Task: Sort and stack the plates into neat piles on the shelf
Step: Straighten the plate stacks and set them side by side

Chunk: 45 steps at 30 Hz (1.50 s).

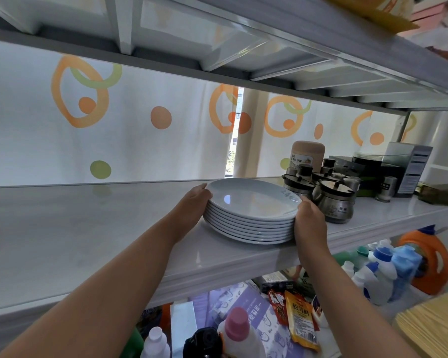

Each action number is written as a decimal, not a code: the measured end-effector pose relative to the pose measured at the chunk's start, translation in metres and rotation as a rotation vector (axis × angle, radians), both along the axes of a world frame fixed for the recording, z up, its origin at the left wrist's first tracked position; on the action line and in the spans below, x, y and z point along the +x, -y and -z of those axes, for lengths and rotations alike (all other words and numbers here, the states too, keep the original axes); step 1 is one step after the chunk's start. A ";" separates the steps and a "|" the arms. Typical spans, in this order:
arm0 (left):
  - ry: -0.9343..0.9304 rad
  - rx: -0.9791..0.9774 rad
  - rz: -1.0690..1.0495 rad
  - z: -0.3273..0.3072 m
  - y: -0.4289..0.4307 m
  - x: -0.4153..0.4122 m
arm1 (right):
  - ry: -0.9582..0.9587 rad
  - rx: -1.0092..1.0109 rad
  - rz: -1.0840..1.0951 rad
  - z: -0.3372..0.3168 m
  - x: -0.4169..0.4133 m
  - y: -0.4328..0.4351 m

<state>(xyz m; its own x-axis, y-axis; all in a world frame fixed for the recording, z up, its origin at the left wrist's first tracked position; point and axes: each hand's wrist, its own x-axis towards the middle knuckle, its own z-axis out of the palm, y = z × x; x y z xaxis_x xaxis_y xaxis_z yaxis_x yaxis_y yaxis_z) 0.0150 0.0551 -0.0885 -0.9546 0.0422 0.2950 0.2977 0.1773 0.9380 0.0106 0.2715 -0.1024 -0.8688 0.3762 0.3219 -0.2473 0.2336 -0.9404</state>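
A stack of round white ceramic plates [251,218] sits on the glossy white shelf [88,228], close to its front edge, and lies directly between the two hands. The left hand [195,200] clasps the stack's left side, with its fingers curled over the rim of the top plate. The right hand [309,223] grasps the right side with its thumb up at the top rim. Its fingers are hidden behind the plates, so they probably wrap the lower rims. Both forearms reach up from the bottom of the view. The pile looks even, each rim nested on the one below.

Just to the right of the stack, almost touching the right hand, stand steel condiment jars with black lids [334,202]. A tan cylindrical canister [308,153] is behind them. A white curtain with orange rings and dots [140,125] hangs behind the shelf. On the level below are white bottles with blue caps [380,270], an orange detergent jug [432,257] and a yellow snack packet [301,321].
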 end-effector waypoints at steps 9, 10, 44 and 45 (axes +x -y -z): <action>-0.052 0.012 -0.102 0.002 0.000 0.005 | 0.041 0.229 0.032 -0.012 0.015 0.001; -0.057 0.018 -0.157 0.001 -0.001 0.005 | 0.002 0.313 0.068 -0.014 0.018 0.002; -0.112 -0.269 -1.125 -0.077 0.277 0.276 | -0.415 0.090 -0.851 -0.050 0.178 0.386; -0.093 -0.290 -1.171 -0.078 0.288 0.284 | -0.406 0.073 -0.873 -0.049 0.181 0.397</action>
